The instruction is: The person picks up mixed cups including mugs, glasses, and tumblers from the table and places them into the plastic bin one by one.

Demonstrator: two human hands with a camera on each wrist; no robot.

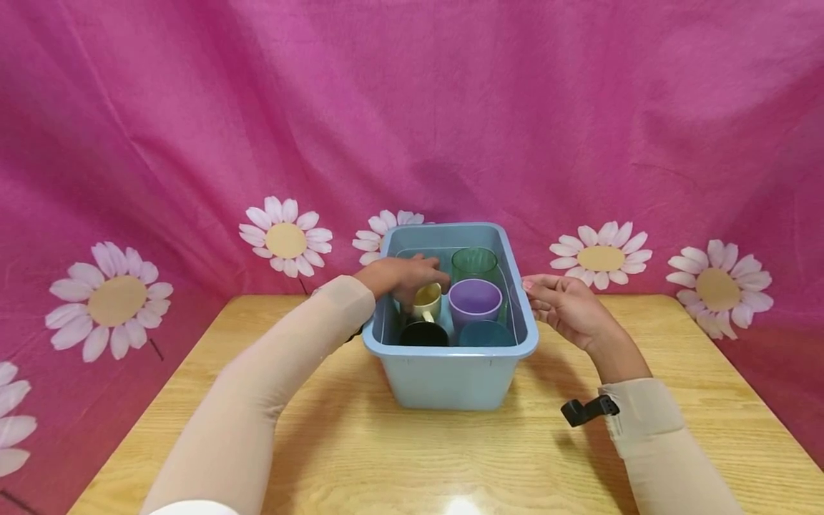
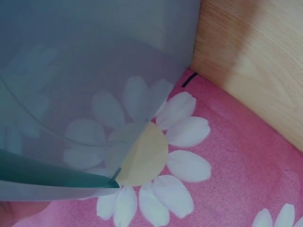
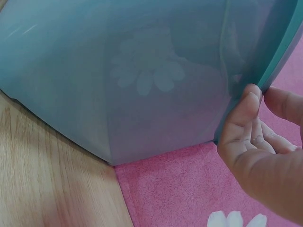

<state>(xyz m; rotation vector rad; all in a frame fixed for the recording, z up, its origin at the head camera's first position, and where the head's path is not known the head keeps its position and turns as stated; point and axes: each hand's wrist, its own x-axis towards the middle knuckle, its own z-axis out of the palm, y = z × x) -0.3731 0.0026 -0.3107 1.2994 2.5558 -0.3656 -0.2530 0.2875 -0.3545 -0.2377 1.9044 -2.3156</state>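
Note:
A light blue plastic bin (image 1: 450,352) stands on the table with several cups inside. My left hand (image 1: 410,277) reaches over the bin's left rim, fingers bent down around a pale yellow mug (image 1: 428,298) whose handle points toward me. Part of that mug is hidden by the hand. Beside it are a purple cup (image 1: 475,295), a green clear glass (image 1: 474,260), a black cup (image 1: 423,335) and a blue cup (image 1: 486,334). Thumb and finger of my right hand (image 1: 569,306) pinch the bin's right rim. The right wrist view shows this pinch near the bin wall (image 3: 156,113).
The bin sits near the back of a light wooden table (image 1: 412,458). Behind it hangs a pink cloth (image 1: 412,114) printed with white daisies. A black strap (image 1: 589,410) sticks out from the right sleeve cuff.

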